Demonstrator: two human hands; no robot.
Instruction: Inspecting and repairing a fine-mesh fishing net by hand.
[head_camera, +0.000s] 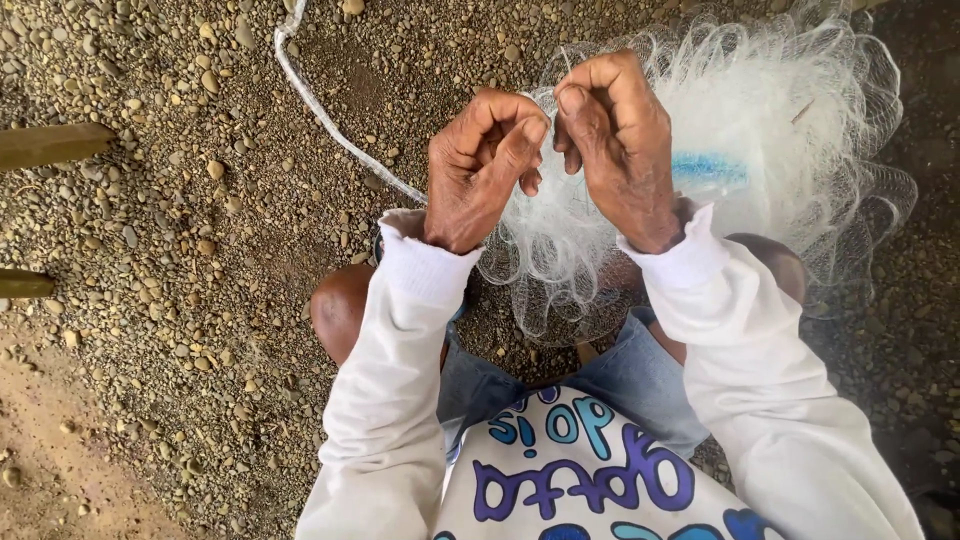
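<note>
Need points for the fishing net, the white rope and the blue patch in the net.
fishing net (800, 130), head view, on the bunched white mesh right of the hands.
white rope (320, 110), head view, mid-length where it crosses the gravel.
blue patch (708, 170), head view, centre of the blue mark within the mesh.

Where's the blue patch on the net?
Head view, right of centre: the blue patch sits in the white net, just right of the right hand.

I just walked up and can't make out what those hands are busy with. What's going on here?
A seated person in a white long-sleeved shirt holds both hands close together over a heap of fine white netting. The left hand and right hand each pinch strands of it. A white cord trails across the gravel ground.
</note>
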